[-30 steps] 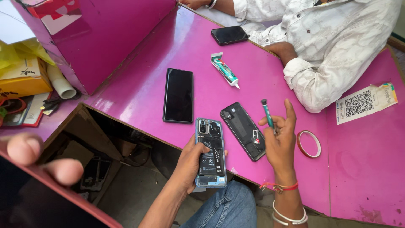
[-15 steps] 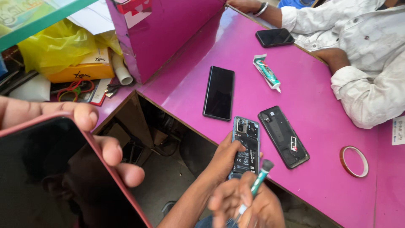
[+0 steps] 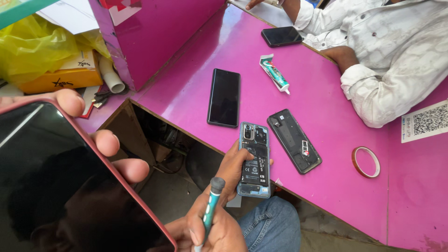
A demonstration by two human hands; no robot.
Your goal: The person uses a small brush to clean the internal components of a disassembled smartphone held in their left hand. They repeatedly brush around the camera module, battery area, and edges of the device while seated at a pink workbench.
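My left hand (image 3: 232, 170) grips an opened phone (image 3: 254, 158) with its back off, circuit side up, held at the near edge of the pink table (image 3: 336, 196). Lower down, over my jeans, my right hand (image 3: 217, 235) is closed around a teal screwdriver (image 3: 211, 205) with a grey cap, its shaft pointing down. The hand is below and left of the opened phone, not touching it. A black back cover (image 3: 294, 141) lies on the table just right of the phone.
A black phone (image 3: 224, 97) lies face up, with a glue tube (image 3: 275, 74) and another phone (image 3: 281, 36) beyond. A tape ring (image 3: 366, 162) sits right. A person in a white shirt (image 3: 396, 51) leans on the table. Someone else's fingers (image 3: 107, 142) hold a red-edged phone (image 3: 60, 186) close by, lower left.
My right hand has carried the screwdriver from above the table beside the back cover down to my lap. The red-edged phone now fills the lower left. My left hand keeps its hold.
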